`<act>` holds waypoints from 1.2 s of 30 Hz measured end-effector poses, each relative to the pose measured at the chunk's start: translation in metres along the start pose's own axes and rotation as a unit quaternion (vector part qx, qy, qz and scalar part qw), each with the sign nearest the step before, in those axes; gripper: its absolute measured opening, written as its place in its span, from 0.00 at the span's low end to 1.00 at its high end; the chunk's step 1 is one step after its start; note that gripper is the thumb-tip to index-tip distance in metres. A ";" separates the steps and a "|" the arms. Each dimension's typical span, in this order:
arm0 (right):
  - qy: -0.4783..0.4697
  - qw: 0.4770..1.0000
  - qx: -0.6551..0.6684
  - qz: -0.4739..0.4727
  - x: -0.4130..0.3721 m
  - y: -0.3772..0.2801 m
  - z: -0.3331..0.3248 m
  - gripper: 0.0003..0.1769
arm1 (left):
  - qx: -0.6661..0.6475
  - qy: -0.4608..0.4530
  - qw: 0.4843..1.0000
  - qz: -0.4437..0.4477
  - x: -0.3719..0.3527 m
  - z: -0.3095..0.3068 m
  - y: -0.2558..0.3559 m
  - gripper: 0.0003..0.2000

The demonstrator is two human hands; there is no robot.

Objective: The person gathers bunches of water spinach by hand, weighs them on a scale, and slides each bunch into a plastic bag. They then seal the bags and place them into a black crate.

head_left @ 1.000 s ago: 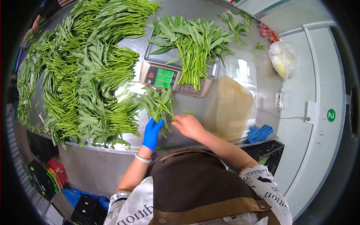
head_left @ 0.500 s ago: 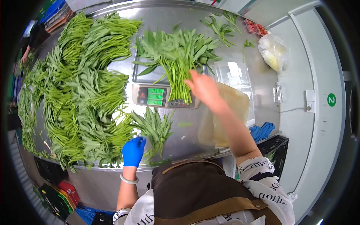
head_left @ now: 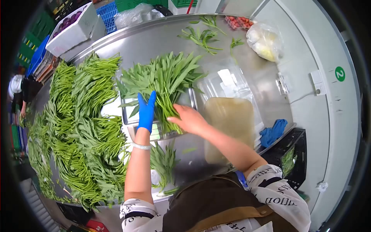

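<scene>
A large bunch of water spinach (head_left: 164, 79) lies over the metal pan of the digital scale (head_left: 194, 101), leaves pointing away from me and stems towards me. My right hand (head_left: 188, 118), bare, grips its stems from the right side. On the left, my left hand (head_left: 146, 112) wears a blue glove and reaches over the scale's front, fingers spread beside the stems and leaves. The scale's green display (head_left: 155, 132) is partly covered by that hand. A smaller bunch of water spinach (head_left: 164, 162) lies on the steel table, close under my left forearm.
Long rows of water spinach (head_left: 83, 131) fill the table's left side. To the right are a translucent tan tray (head_left: 228, 131), clear plastic (head_left: 224, 83), a blue glove (head_left: 273, 132), a bag (head_left: 264, 41) and red produce (head_left: 237, 22). Another person (head_left: 21, 91) stands far left.
My left hand has moved from beside the small bunch up to the bunch on the scale, its fingers spreading. My right hand stays at the stems. My view has shifted, showing more of the far side.
</scene>
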State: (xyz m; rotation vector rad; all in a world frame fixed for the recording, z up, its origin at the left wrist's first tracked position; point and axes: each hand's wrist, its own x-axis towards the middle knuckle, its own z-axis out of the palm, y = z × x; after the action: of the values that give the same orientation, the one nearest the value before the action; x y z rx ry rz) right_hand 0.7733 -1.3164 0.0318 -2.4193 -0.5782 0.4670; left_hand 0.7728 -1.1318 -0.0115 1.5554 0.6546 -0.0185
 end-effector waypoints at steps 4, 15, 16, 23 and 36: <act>0.081 0.962 0.238 0.107 0.034 0.037 -0.006 0.35 | 0.007 0.057 0.998 0.007 0.010 0.022 0.000 0.49; 0.243 0.907 0.343 -0.030 -0.054 0.027 -0.064 0.29 | -0.150 0.019 0.973 0.173 -0.102 0.144 0.054 0.28; 0.266 0.902 0.340 -0.019 -0.076 0.046 -0.058 0.26 | -0.114 0.025 0.983 0.139 -0.124 0.159 0.045 0.29; 0.177 0.841 0.461 0.219 -0.216 0.237 0.047 0.28 | 0.109 -0.175 0.978 -0.017 -0.197 0.269 -0.116 0.36; 0.241 0.833 0.361 0.342 -0.318 0.335 -0.040 0.14 | 0.064 0.022 0.995 -0.070 -0.212 0.164 -0.145 0.15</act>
State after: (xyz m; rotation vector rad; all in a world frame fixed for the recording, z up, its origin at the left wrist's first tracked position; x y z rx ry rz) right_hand 0.6213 -1.7380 -0.0868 -1.8010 0.6237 0.2541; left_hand 0.5983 -1.3726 -0.0790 1.6332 0.8087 -0.1335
